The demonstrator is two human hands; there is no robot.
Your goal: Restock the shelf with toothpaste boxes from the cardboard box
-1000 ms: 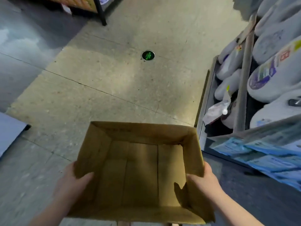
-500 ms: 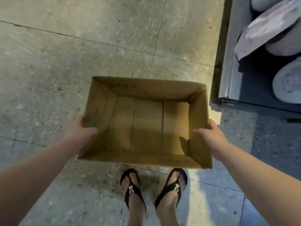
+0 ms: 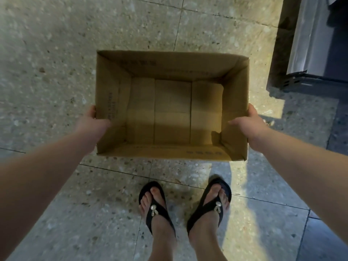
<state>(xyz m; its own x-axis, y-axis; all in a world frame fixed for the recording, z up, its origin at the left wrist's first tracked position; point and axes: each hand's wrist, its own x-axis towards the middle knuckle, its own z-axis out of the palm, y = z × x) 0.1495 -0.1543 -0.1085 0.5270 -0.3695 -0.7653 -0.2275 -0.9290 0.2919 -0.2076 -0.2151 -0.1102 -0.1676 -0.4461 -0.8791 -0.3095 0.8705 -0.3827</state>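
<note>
The left hand (image 3: 92,122) and right hand (image 3: 248,122) grip opposite walls of the empty box (image 3: 172,113) between them, thumbs hooked inside, to carry it level.

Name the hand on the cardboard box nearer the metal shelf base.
The right hand, on the right wall of the cardboard box, beside the shelf base; the left hand grips the opposite wall.
</note>
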